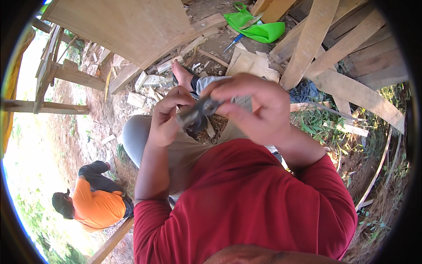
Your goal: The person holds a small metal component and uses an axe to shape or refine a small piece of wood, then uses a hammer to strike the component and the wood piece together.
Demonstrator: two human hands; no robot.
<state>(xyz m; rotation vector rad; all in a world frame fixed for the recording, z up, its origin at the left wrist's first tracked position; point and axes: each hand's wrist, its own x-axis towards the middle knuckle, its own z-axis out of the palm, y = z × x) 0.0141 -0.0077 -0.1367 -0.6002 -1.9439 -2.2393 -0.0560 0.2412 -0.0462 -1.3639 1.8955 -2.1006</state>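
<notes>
In front of my chest, above my lap, both hands are closed on a dark grey metal piece [192, 115]. It is flat and blocky with a shiny edge, and motion blur hides its exact kind. My left hand [165, 116] grips its left end between thumb and bent fingers. At the upper right end my right hand [259, 105] pinches it with thumb and fingers, and this hand is smeared by movement. Below the piece, wood shavings [213, 132] lie between my bent legs.
A large plywood sheet [118, 31] is ahead on the left. A green bag [259, 28] and a blue-handled tool [233, 42] lie on the ground ahead. Crossed planks [310, 44] stand at the right. A person in orange [99, 204] sits at the lower left.
</notes>
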